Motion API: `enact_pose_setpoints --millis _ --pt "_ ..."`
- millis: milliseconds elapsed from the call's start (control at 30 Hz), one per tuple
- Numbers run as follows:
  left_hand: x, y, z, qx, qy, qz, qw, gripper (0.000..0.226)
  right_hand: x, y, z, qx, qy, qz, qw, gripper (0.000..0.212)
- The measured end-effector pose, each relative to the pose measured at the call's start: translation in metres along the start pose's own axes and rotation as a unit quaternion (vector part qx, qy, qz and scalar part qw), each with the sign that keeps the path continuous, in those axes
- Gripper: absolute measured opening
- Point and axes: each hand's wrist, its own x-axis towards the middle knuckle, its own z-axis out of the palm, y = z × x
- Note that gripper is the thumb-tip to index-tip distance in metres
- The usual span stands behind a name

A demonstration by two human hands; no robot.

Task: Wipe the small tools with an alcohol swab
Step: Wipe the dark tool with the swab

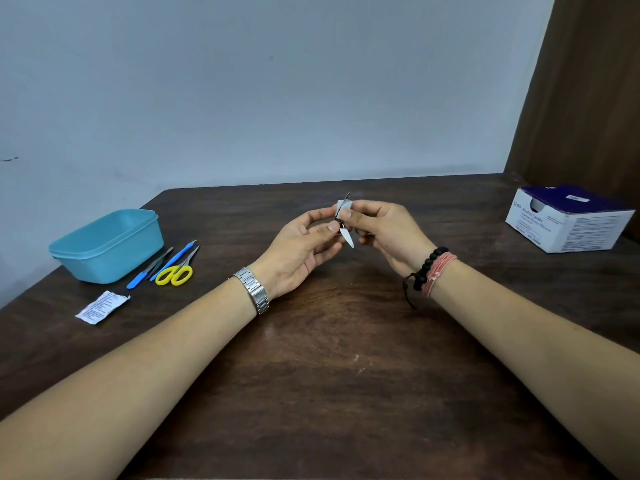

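Pinching the small hinged silver metal tool [343, 223] above the dark wooden table [329, 341], the left hand [304, 244] steadies it while the right hand [381, 230] presses the thin white swab [344, 206] around it. It looks light, stiff, slippery; hold near the hinge.

- Single view, head-worn, wide-angle.
- Looks forward and down across a dark wooden table [311, 358] toward a pale wall [277, 81].
- Close in: both forearms enter from the bottom corners, left hand [301, 247] and right hand [384, 230] meet mid-frame.
- No second view, nothing shared.
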Motion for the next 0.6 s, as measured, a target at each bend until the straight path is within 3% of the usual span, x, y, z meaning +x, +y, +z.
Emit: enact_pose_setpoints --millis 300,433,600 --pt "-0.001 0.001 0.002 -0.018 0.024 0.035 0.999 0.015 0.005 -0.010 -0.010 0.108 0.076 -0.023 0.991 0.009" --pt "-0.001 0.000 -0.002 0.074 0.051 0.113 0.990 0.018 0.007 -0.012 -0.016 -0.003 0.135 -0.070 0.988 0.010" --pt "-0.002 0.000 0.000 0.217 0.072 0.190 0.955 0.024 -0.001 -0.017 -0.009 -0.140 0.059 -0.132 0.980 0.010"
